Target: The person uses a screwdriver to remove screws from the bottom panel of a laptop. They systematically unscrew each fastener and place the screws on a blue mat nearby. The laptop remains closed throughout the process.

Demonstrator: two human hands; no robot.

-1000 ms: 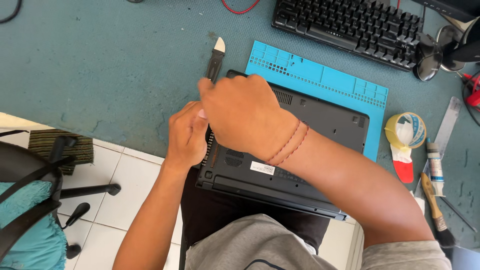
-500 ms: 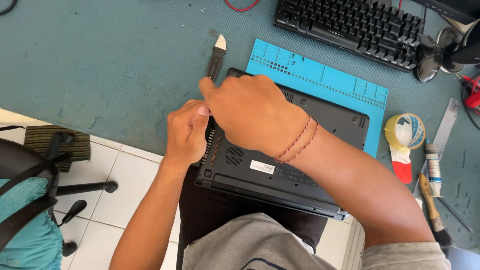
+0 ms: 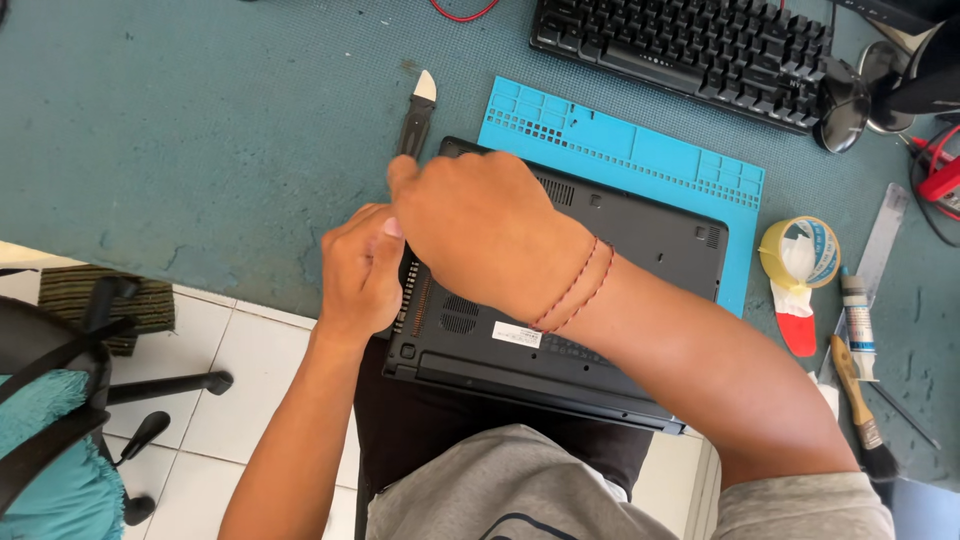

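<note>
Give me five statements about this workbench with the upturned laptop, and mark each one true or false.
1. The laptop lies bottom side up, partly on a blue mat. True.
2. The right hand wears a thin red string at the wrist. True.
3. The keyboard sits on the floor tiles. False: it lies on the green table, beyond the mat.
4. The left hand is at the laptop's left edge. True.
5. The tape roll lies left of the laptop. False: it lies to the right, near a brush.
</note>
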